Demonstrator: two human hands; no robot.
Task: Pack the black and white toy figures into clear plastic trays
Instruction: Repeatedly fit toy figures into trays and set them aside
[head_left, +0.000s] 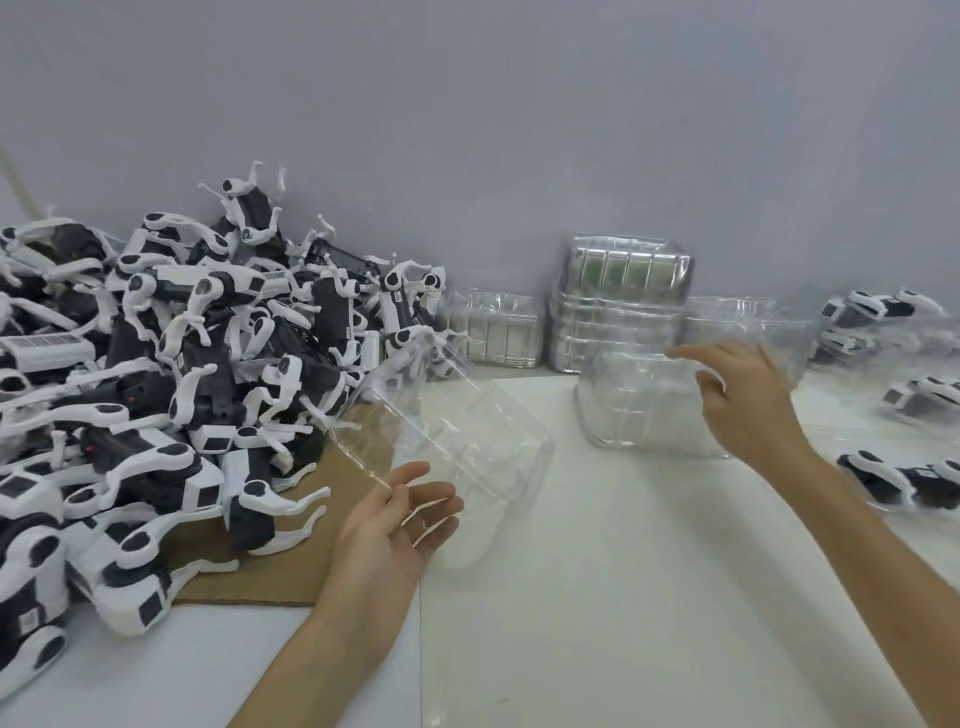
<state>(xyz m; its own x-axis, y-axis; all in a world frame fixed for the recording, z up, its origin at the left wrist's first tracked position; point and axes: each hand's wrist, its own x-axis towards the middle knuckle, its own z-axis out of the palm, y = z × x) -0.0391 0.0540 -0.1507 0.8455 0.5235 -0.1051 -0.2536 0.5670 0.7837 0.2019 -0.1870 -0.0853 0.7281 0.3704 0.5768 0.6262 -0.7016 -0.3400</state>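
Shows left hand (384, 525) palm up, fingers nearly straight and slightly spread, carrying a tilted clear tray (467, 436) above the tabletop (623, 597). Shows right hand (748, 405), fingers spread and lightly bent, against stacked trays (639, 410). Locates toy figures (156, 364) heaped at left, partly on cardboard (280, 566).

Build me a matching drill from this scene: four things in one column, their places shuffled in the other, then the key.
Things
1. toy figure pile
2. tilted clear tray
3. tall tray stack
4. low tray stack

Places
A. against the back wall
B. nearest the right hand
C. on the brown cardboard, at left
D. resting on the left hand

Pairs: 1-C, 2-D, 3-A, 4-B
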